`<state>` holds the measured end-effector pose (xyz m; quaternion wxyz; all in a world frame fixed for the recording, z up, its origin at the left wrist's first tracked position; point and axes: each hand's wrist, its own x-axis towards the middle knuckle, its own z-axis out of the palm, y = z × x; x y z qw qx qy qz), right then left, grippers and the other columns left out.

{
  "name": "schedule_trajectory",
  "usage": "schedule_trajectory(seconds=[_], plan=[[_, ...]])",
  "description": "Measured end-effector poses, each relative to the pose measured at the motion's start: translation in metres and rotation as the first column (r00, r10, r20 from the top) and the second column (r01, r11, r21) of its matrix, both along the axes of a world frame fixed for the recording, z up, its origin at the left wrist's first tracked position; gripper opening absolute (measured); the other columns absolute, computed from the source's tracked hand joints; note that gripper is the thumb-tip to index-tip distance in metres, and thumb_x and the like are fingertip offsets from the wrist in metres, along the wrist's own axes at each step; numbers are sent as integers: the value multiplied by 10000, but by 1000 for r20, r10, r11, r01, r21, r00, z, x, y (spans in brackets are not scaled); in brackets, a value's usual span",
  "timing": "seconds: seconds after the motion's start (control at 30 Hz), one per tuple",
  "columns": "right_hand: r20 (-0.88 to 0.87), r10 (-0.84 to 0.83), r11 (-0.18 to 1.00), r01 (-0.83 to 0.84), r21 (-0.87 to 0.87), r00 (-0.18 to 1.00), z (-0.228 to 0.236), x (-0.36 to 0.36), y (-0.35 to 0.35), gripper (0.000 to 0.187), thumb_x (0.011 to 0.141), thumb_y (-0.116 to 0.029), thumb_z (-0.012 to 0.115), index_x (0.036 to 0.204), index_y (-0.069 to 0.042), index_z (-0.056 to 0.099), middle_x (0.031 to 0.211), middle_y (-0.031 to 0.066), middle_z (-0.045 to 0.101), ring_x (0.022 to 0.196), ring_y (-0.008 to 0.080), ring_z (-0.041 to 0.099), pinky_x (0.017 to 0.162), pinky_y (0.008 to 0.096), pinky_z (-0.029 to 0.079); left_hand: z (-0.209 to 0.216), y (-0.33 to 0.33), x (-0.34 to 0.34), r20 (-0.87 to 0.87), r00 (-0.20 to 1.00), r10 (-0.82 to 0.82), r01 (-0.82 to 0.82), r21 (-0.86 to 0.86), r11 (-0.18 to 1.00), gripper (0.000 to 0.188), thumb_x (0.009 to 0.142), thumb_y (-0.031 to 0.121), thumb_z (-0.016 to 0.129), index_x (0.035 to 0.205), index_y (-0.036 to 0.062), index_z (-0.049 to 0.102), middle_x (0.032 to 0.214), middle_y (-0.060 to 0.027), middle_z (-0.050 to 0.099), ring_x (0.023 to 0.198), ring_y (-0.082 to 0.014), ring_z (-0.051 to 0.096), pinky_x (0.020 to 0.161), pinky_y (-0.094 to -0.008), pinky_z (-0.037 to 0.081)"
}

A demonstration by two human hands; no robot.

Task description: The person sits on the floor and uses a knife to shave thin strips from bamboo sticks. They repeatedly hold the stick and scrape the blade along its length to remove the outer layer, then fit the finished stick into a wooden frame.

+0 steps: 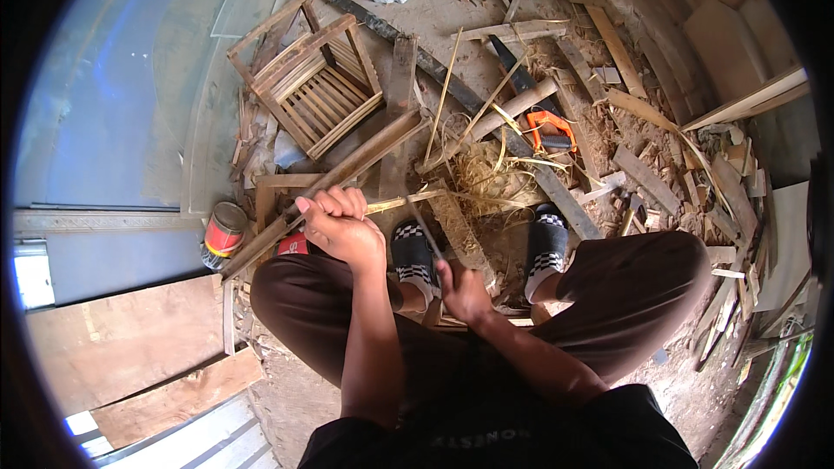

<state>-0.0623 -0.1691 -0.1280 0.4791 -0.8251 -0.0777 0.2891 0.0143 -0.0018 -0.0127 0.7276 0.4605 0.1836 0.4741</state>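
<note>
My left hand point(341, 227) is closed in a fist over my left knee. A thin pale strip of bamboo or wood point(393, 204) sticks out of it to the right. My right hand point(466, 292), lower and nearer my body, is wrapped round the handle of a knife point(423, 227). Its narrow dark blade points up and to the left, and its tip meets or crosses the strip; I cannot tell if they touch. The handle is mostly hidden in my fingers. Beyond the blade, curly shavings point(499, 181) lie heaped on the ground between my feet.
A slatted wooden crate point(323, 78) stands far left, and a red-and-black can point(226, 227) near left. An orange-handled saw point(551, 131) lies ahead to the right, among planks point(569, 200) and scraps. A long wooden bar point(365, 155) slants past my left hand.
</note>
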Motion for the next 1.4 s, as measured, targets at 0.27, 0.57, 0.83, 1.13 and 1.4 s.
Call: schedule_trajectory(seconds=[0.27,0.57,0.83,1.13,1.4], plan=[[-96,-89,992,79,-101,991,-37,5,0,594,1054,-484,386,1014,25,687,889,335,664,883,527,646,753,585,517,0,-10,3,39,999,-33,31,61,998,535,1100,401,390,662,123,259,543,15,224,475,-100,157,477,-289,154],[62,-30,994,24,105,998,-16,-10,4,436,1054,-361,459,967,27,637,796,305,647,798,513,643,688,546,509,-2,-7,5,35,999,-27,26,37,999,475,1094,361,383,685,131,308,551,10,253,456,-109,190,450,-282,194],[-136,-4,998,-6,-67,991,2,2,4,411,1049,-388,464,1065,-23,651,870,322,662,865,504,653,721,582,516,3,-8,8,-16,1000,20,-19,72,997,475,1096,361,376,688,135,284,550,8,250,452,-107,199,458,-287,184],[-162,-107,994,103,-38,981,-84,10,-6,443,1054,-405,449,1063,-10,648,810,306,661,809,511,649,670,544,511,4,1,14,-10,998,62,-62,4,998,457,1087,336,356,681,142,273,539,0,253,440,-124,213,446,-282,204],[200,9,995,-29,99,980,-39,-7,3,396,1029,-385,505,1031,-21,660,803,314,658,781,519,646,695,559,524,-3,6,4,-12,999,40,-39,33,999,464,1088,344,358,679,146,266,534,1,249,440,-119,208,439,-282,206]])
